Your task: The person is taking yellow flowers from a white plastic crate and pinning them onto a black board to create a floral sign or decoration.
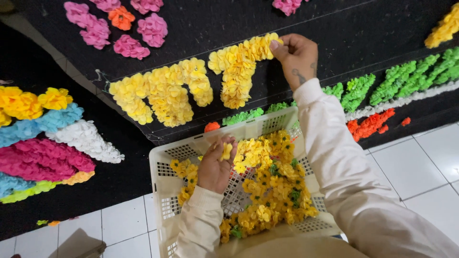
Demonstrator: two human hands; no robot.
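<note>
The left hand (216, 167) is pinching a yellow flower (226, 151) over the basket (165, 165); the right hand (297, 57) is pressing another flower (273, 42) onto the black board (334, 28), its grip pressed together.

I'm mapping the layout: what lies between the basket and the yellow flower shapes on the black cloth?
In the head view, a green flower row and an orange flower lie between the basket and yellow flower shapes.

loose yellow flowers (267, 181), heaped in basket (167, 157)
</note>
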